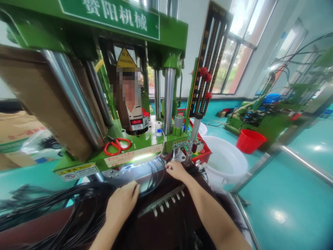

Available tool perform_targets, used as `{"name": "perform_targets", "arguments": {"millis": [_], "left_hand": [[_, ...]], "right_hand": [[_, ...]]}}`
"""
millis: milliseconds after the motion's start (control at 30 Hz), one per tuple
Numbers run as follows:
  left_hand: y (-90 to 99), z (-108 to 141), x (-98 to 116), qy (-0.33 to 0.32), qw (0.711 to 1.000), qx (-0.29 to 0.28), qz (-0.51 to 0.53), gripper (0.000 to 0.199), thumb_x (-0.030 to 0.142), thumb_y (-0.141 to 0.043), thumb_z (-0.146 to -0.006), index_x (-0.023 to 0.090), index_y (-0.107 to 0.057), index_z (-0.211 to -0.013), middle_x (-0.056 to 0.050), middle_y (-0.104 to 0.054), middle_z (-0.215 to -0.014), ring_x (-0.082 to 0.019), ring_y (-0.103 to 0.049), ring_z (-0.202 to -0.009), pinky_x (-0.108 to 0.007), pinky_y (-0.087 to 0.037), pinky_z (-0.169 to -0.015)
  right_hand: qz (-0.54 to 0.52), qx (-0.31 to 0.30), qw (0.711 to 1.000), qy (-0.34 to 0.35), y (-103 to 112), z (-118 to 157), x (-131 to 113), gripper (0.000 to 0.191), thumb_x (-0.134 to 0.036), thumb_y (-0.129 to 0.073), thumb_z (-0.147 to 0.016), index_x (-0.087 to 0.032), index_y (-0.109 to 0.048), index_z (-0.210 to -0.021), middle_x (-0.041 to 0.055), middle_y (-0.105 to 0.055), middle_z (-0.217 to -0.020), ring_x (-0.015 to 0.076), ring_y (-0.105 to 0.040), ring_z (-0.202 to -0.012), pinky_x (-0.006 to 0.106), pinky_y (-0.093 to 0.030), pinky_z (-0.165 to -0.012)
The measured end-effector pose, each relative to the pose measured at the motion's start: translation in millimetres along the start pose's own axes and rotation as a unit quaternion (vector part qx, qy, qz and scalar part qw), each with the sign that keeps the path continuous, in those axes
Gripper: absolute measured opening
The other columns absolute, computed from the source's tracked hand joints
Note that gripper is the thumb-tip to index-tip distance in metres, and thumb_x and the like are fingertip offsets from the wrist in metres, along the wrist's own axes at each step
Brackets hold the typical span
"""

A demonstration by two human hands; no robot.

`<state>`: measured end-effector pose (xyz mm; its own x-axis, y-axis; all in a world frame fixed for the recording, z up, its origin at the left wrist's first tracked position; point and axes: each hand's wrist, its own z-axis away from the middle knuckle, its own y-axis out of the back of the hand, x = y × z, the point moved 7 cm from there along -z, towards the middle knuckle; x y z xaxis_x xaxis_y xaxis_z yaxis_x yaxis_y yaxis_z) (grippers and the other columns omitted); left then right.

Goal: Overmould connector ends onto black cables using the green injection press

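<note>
A loose coil of thin black cable (155,178) spans the gap between my two hands, over the metal plate at the foot of a green press (153,146). My left hand (122,201) is closed at the coil's lower left end, its fingertips mostly hidden behind the hand. At the coil's right side, my right hand (176,170) is closed, thumb and fingers pinched on the cable. Just below the coil, a metal bar with several prongs (162,203) lies on the dark worktop (156,232).
Red-handled scissors (117,146) and a blue-and-white tape roll (158,132) lie on the press bed. Many black cables (85,194) drape at left. To the right are cable ends with connectors (200,167), a white tub (226,158), a red bucket (250,140) and a metal rail (309,165).
</note>
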<state>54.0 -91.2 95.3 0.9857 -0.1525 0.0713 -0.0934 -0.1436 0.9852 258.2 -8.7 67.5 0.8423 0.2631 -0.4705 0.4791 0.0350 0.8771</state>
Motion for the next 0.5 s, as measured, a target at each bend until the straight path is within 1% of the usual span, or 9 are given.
{"name": "perform_targets", "arguments": {"millis": [267,500], "left_hand": [[-30.5,6,-1,-0.016,1.0,0.021,-0.006,0.035,0.039,-0.022,-0.086,0.024,-0.054,-0.083,-0.002,-0.066,-0.079,-0.019,-0.06,-0.071,-0.028,-0.036,-0.062],[-54.5,10,1,-0.029,0.999,0.037,-0.001,0.035,0.036,-0.021,-0.086,0.023,-0.054,-0.079,-0.002,-0.065,-0.076,-0.019,-0.06,-0.07,-0.03,-0.036,-0.064]], "right_hand": [[0.01,0.006,1.0,0.011,-23,3,15,0.017,-0.019,-0.052,-0.071,-0.021,-0.065,-0.082,0.0014,-0.061,-0.079,0.014,-0.053,-0.073,0.023,-0.035,-0.066],[0.005,0.003,1.0,0.012,-44,6,26,0.019,-0.018,-0.051,-0.07,-0.02,-0.066,-0.081,0.0023,-0.063,-0.08,0.0151,-0.054,-0.075,0.024,-0.036,-0.067]]}}
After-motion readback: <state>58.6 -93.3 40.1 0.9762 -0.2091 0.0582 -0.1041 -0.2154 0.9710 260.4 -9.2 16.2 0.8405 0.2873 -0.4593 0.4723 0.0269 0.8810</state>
